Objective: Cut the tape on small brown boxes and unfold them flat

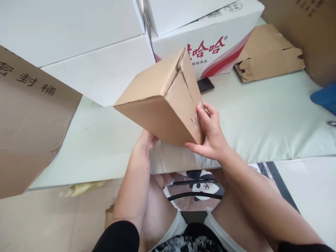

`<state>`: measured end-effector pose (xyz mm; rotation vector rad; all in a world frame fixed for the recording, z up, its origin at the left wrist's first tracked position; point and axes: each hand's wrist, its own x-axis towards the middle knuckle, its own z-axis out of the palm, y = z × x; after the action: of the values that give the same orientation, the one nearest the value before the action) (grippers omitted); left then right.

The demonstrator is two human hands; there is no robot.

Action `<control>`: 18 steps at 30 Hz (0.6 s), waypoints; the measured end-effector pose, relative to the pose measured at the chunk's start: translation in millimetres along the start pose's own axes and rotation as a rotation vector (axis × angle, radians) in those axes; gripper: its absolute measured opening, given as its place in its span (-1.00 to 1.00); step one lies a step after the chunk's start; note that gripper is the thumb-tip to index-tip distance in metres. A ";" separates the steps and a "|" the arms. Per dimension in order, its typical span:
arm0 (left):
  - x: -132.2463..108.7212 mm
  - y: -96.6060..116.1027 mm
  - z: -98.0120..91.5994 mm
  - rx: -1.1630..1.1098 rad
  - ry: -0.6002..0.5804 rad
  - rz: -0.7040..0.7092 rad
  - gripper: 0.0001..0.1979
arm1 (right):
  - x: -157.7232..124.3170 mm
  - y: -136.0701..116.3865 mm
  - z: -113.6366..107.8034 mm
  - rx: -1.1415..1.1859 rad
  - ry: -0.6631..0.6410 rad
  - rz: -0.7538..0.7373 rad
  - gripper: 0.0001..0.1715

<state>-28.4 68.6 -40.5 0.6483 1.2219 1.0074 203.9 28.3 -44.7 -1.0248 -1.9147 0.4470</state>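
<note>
A brown cardboard box (pixel 143 112) is held up and tilted in front of me, above the near edge of the pale green covered surface. My left hand (pixel 148 139) supports it from below; most of those fingers are hidden under the box. On the other side my right hand (pixel 211 134) grips the lower right corner, thumb at the bottom edge and fingers on the side face. That side has flaps with a slit between them and a patch of shiny, torn-looking tape (pixel 195 120) near my right fingertips.
White boxes (pixel 105 66) and a red-lettered white carton (pixel 223 49) stand behind. A dark phone (pixel 205 85) lies beside the carton. Flattened cardboard (pixel 273 63) and a blue object (pixel 325 99) are to the right. A large brown carton (pixel 31 122) stands at left.
</note>
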 end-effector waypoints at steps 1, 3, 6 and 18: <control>-1.0 1.4 3.2 -0.013 0.017 0.050 -0.58 | -1.1 0.0 1.7 0.006 -0.004 0.039 0.27; -2.6 4.2 10.1 -0.059 0.043 0.182 -0.55 | -2.3 -0.7 4.5 0.021 -0.009 0.093 0.27; -4.9 6.2 17.6 -0.138 0.072 0.384 -0.53 | -1.9 -2.9 5.9 0.050 0.007 0.111 0.23; 2.3 -5.8 4.6 -0.092 -0.081 0.258 -0.33 | -2.8 -7.8 6.1 0.134 0.046 0.271 0.04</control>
<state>-22.3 68.6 -45.3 0.7805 1.0319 1.2318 195.8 21.9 -44.5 -1.1987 -1.6874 0.6905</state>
